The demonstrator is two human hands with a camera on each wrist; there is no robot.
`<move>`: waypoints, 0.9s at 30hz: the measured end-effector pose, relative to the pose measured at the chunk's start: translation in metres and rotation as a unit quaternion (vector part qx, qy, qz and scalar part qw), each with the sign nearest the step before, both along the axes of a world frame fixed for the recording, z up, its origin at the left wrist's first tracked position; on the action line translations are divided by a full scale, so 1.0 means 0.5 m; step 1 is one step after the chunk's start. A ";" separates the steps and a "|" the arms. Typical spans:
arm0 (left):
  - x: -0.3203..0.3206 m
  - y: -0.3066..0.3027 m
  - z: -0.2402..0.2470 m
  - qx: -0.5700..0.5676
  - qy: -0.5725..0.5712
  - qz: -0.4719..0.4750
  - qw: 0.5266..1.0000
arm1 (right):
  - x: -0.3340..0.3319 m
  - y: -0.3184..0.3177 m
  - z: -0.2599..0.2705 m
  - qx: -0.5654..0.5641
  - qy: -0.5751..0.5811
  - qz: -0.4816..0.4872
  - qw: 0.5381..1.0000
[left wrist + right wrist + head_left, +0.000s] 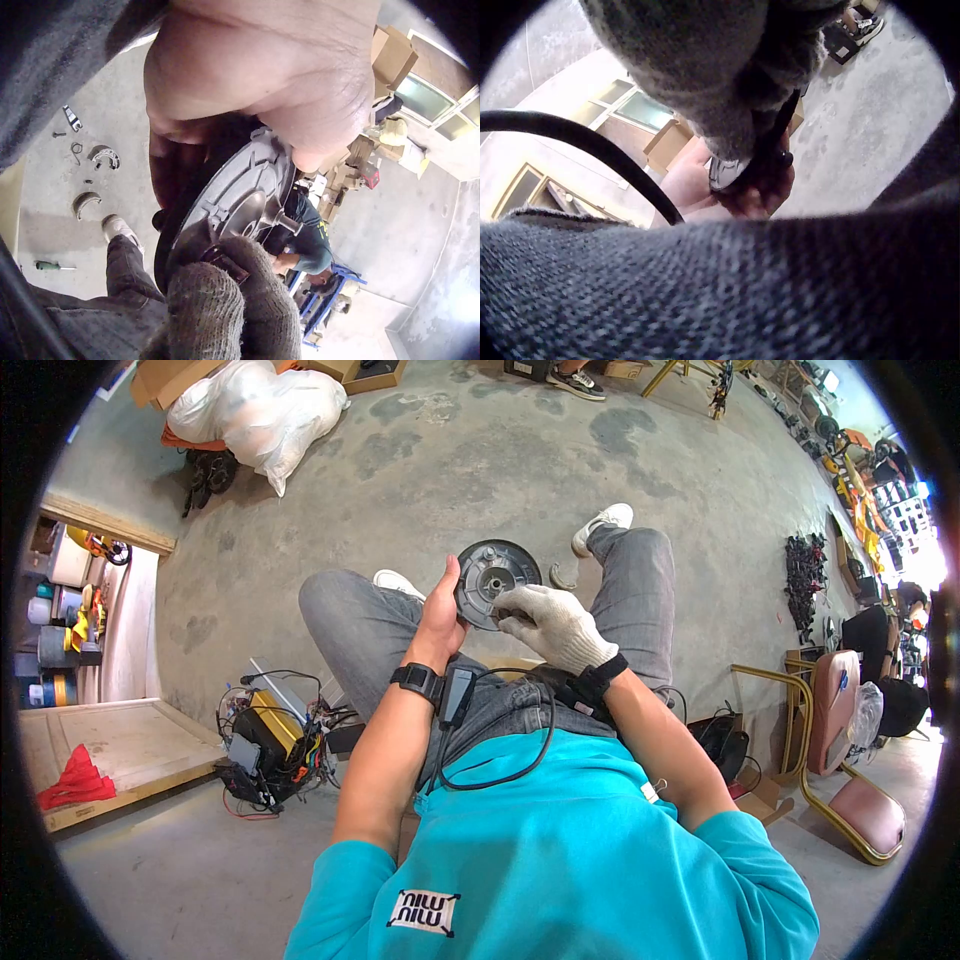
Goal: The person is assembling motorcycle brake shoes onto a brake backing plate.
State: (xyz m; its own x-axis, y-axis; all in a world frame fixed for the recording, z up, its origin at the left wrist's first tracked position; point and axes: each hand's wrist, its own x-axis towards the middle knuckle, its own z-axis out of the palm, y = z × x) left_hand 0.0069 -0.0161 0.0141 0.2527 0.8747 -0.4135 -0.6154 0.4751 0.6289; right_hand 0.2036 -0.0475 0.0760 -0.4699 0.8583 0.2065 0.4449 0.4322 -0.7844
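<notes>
My bare left hand (437,622) grips a round grey metal brake plate (492,572) by its edge, thumb on the near face and fingers behind. The plate is held above the lap, its ribbed inner face with a central hole turned up. Over its lower right part, my gloved right hand (560,626) pinches a small dark metal piece (227,264) close against the plate. In the left wrist view a short metal post (288,223) stands out from that face. The glove hides most of the small piece, and the right wrist view shows only a sliver of the plate (726,174).
Two curved brake shoes (103,156) lie on the floor, near a spring (76,151), a metal lever (72,118) and a green-handled screwdriver (54,265). Wired electrical parts (275,735) sit at left by a wooden board (150,735). A chair (835,720) stands at right.
</notes>
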 end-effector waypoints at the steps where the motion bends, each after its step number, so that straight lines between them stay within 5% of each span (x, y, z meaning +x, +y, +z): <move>1: 0.000 0.000 0.002 -0.001 0.003 0.001 1.000 | 0.000 0.000 0.000 0.000 0.000 0.000 1.000; 13: -0.002 0.003 -0.002 0.002 0.001 -0.005 1.000 | 0.006 -0.004 0.026 -0.051 -0.002 -0.006 0.999; 19: -0.006 0.002 0.010 0.014 -0.008 0.016 1.000 | 0.041 0.009 -0.003 -0.069 0.041 -0.235 0.969; 23: -0.004 0.002 0.016 0.014 -0.002 0.022 1.000 | 0.055 0.020 -0.024 -0.077 0.002 -0.268 0.960; 25: -0.004 0.003 0.014 0.012 -0.001 0.025 1.000 | 0.048 0.020 0.014 -0.301 0.046 -0.224 0.926; 27: -0.004 0.003 0.014 0.007 0.004 0.026 1.000 | 0.052 0.026 0.006 -0.316 0.063 -0.199 0.926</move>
State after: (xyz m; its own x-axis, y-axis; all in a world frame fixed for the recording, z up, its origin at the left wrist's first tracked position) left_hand 0.0051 -0.0146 0.0209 0.2028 0.8923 -0.4033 -0.6338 0.4335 0.6405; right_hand 0.2296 -0.0344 0.0788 -0.0969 0.9264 -0.3637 0.3583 -0.3085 -0.8812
